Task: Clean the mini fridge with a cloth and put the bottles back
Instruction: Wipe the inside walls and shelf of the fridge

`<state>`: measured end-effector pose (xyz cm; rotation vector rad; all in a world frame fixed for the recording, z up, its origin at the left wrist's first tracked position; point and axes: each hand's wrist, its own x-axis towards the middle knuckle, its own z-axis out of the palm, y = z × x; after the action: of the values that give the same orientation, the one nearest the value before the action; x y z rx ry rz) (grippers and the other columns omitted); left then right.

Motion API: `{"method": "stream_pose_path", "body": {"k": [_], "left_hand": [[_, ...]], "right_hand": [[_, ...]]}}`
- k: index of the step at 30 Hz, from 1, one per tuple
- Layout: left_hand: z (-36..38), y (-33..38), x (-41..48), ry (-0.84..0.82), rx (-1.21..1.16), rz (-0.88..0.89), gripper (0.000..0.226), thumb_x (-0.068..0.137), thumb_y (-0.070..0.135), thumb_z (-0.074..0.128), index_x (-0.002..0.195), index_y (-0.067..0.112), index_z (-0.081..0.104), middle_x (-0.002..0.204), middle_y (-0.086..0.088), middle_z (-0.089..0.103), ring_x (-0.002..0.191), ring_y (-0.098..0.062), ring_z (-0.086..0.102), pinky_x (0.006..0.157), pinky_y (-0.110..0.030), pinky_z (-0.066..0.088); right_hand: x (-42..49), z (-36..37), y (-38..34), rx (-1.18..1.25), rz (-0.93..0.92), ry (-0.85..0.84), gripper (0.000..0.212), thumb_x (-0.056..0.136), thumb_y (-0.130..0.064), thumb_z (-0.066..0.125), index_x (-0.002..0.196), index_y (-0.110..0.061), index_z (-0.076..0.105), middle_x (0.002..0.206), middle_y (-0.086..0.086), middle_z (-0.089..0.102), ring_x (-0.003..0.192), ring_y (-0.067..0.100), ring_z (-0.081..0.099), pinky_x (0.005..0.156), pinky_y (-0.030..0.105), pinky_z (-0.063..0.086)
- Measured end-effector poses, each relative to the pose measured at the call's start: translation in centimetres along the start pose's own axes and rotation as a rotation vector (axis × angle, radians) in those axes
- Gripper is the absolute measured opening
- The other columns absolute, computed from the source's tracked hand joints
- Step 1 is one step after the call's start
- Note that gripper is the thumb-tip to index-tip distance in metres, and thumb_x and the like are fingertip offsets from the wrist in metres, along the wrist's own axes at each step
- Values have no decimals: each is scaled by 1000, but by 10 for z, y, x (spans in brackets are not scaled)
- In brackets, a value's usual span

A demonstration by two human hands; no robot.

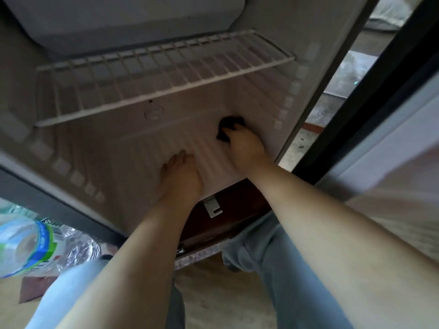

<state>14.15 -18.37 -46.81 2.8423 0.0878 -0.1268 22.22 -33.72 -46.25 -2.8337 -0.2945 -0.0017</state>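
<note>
Black cloth (228, 129), 1, in right hand (244, 147); left hand (180, 178) flat on fridge floor (142, 148); 1 wire shelf (154, 74).

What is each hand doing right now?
Left hand: open, flat on the white ribbed fridge floor.
Right hand: closed, gripping the small black cloth.

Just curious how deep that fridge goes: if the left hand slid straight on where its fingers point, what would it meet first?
Probably the back wall, under the wire shelf; the ribbed floor ahead of the left hand looks bare, though depth is hard to judge.
</note>
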Motion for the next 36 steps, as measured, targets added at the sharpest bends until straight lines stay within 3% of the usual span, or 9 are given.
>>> {"method": "stream_pose_path", "body": {"k": [3,9,15,19,22,27,29,33,36], "left_hand": [[-3,16,-13,-93,25,84,46,96,14,39,142,8,37,149,-12,34,133,-29,35,110,-40,28],[-14,22,-37,-181,41,169,53,99,12,37,150,12,23,159,-8,14,144,-26,17,118,-40,14],[-18,-1,-19,27,-27,91,34,97,17,40,128,6,50,131,-13,51,119,-29,47,98,-34,37],[-19,-13,-2,157,-100,-43,25,96,15,42,113,0,54,116,-20,56,108,-35,50,85,-38,38],[-17,-15,11,88,-83,54,30,94,16,46,116,-2,56,121,-22,55,112,-37,50,91,-38,40],[-13,14,27,44,-126,177,34,95,18,45,122,0,54,129,-20,52,117,-35,48,97,-39,41],[-11,28,28,21,-135,215,37,95,20,45,126,1,53,132,-19,50,118,-35,47,99,-39,40],[-8,40,26,-24,-115,290,39,97,22,45,130,3,52,136,-17,47,122,-33,43,103,-36,35],[-15,36,27,12,-152,304,37,97,19,44,128,2,53,135,-17,48,124,-32,42,103,-37,35]], "right_hand": [[-48,-4,15,-2,66,67,44,98,-11,42,139,-22,50,138,9,50,122,29,50,97,32,40],[-71,-2,26,146,216,133,48,92,-4,47,131,-29,59,137,8,53,125,29,49,103,25,35],[-51,28,-28,273,-142,6,42,86,-17,60,127,-28,62,136,3,56,120,31,48,103,36,39],[-51,34,-51,115,-369,70,40,89,-12,57,128,-20,62,135,6,56,110,37,44,92,39,42],[-27,5,-26,-280,-219,59,34,96,-22,50,128,-18,61,132,11,53,122,38,36,99,36,36],[-10,-81,13,-310,-435,779,30,86,-13,49,105,-10,73,112,14,65,108,32,43,80,43,51],[-9,-89,23,-367,-517,932,21,86,-12,59,100,-12,74,109,11,69,108,29,44,82,39,47],[-19,-46,47,-591,-510,761,19,79,-5,61,91,-4,75,107,10,71,115,27,43,99,37,31],[-24,-25,55,-613,-504,554,26,74,-6,51,80,-4,76,98,11,73,109,29,56,98,34,32]]}}
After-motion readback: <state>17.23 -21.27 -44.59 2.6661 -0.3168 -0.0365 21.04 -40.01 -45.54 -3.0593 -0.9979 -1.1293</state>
